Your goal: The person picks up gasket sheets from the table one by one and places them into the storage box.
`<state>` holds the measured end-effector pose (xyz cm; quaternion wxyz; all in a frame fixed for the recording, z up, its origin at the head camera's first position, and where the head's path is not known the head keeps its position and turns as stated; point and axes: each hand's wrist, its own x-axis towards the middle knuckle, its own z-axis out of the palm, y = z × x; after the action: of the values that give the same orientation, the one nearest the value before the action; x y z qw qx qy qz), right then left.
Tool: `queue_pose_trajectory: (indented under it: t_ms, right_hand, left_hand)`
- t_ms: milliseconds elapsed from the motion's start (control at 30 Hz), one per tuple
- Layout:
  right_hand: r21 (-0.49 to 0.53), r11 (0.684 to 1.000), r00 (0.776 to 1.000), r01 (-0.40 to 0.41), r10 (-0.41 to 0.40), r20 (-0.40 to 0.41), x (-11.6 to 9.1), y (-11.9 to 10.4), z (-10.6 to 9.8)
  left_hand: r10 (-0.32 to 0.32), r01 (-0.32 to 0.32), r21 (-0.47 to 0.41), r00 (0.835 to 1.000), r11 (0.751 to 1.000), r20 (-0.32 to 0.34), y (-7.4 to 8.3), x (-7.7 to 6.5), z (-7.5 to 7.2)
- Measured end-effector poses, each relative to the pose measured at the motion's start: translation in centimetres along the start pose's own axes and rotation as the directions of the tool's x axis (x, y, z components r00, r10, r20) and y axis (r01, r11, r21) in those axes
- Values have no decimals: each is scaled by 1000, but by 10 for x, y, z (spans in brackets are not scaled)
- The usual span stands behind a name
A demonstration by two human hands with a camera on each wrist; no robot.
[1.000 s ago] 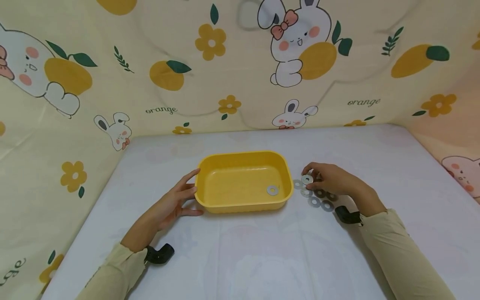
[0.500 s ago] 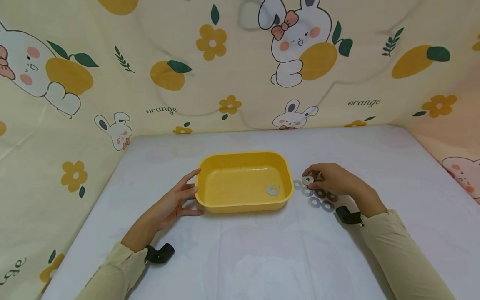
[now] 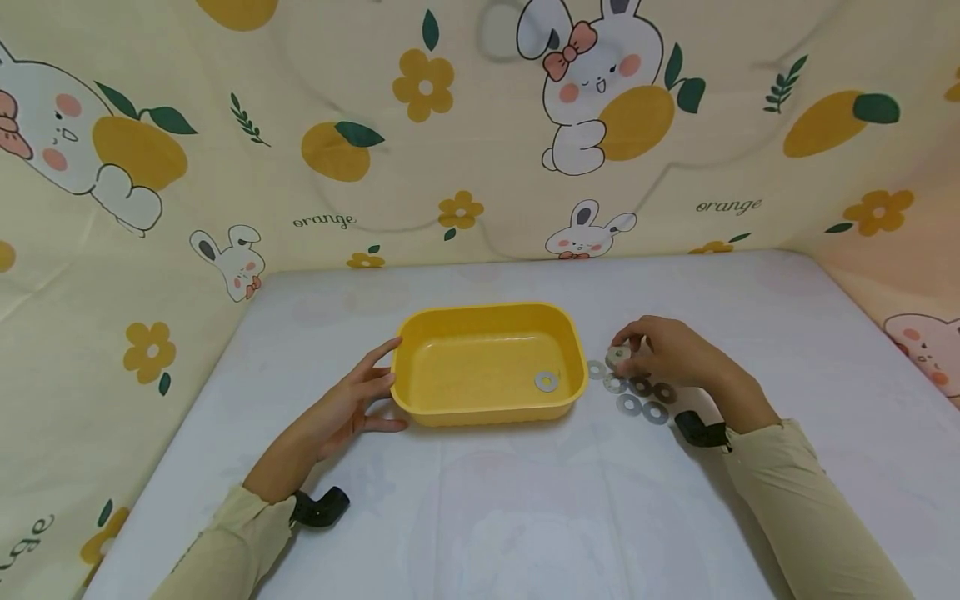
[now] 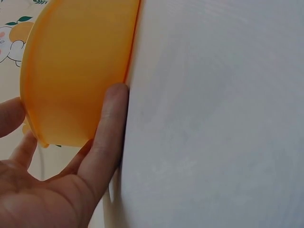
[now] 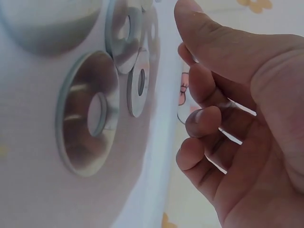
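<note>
In the head view a yellow plastic tray (image 3: 480, 414) stands on the table, with one flat metal washer (image 3: 546, 382) inside near its right end. My left hand (image 3: 348, 408) rests against the tray's left end with extended fingers; the left wrist view shows the thumb (image 4: 111, 114) along its lower edge. Right of the tray, my right hand (image 3: 671, 354) pinches a washer (image 3: 618, 357) between thumb and fingers, just above the others. Several loose washers (image 3: 629, 405) lie below it. The right wrist view shows washers (image 5: 90, 116) beside the hand; the pinched one is hidden there.
A white cloth (image 3: 495, 508) covers the table. Behind and at the sides hangs a cream curtain (image 3: 360, 92) printed with rabbits and oranges. Black wrist cameras (image 3: 321, 507) sit at both cuffs.
My right hand has risen slightly and shifted a little right with the pinched washer, showing more of the washers beneath. The left hand and the tray have stayed in place.
</note>
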<state>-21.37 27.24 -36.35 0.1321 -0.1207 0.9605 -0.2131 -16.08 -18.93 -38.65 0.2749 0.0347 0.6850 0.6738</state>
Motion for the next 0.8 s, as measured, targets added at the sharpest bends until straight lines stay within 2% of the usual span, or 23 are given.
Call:
queue_pose_trajectory:
  t_ms: [300,600,800]
  right_hand:
    - [4,1000,999,8,-8,-53,-1,3,-2]
    - [12,1000,998,-10,11,-67,-1,0,-5]
    - [-25,999,994,41,-43,-104,-3,-1,-7]
  left_hand:
    - [8,-8,-4,1000,1000,0,0,0,0]
    - [5,-5,-11,1000,1000,-10,0,-1,0]
    - [11,-11,-11,1000,1000,-6,-1,0,0]
